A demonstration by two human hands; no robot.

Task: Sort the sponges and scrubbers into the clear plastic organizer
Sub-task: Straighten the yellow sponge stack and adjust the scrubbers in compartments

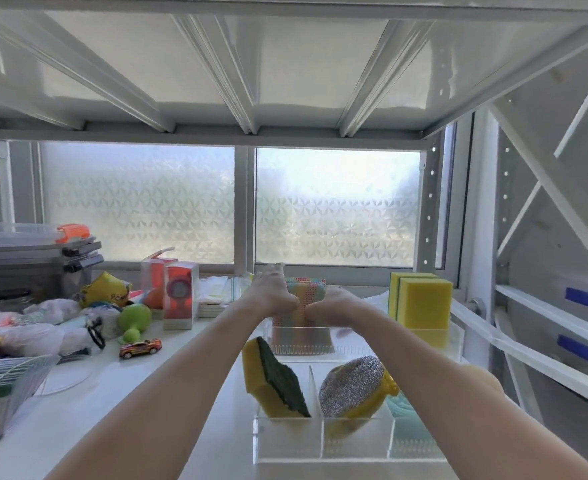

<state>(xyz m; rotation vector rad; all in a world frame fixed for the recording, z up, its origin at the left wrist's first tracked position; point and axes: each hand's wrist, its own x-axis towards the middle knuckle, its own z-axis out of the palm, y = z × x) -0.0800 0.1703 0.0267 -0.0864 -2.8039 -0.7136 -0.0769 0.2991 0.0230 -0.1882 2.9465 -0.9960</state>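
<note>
A white shelf [188, 393] carried everything. The clear organizer [320, 441] stood on its right half. To the left lay a toy car [140, 348], a green plunger-like toy [134, 322] and crumpled plastic bags [39, 327]. A wire basket [5, 389] sat at the left edge, two clear boxes [176, 292] farther back, and stacked grey trays [33, 251] in the far left corner.

**Clutter along the shelf's left side**

A toy car [140, 348] sits on the white shelf [154, 393], near a green rubber bulb [134, 322]. Behind them stand two clear boxes [178, 294] with orange contents. A wire basket [7, 386] occupies the front-left corner; grey lidded bins [33, 258] are stacked at the back-left, before frosted windows [337, 206].
</note>
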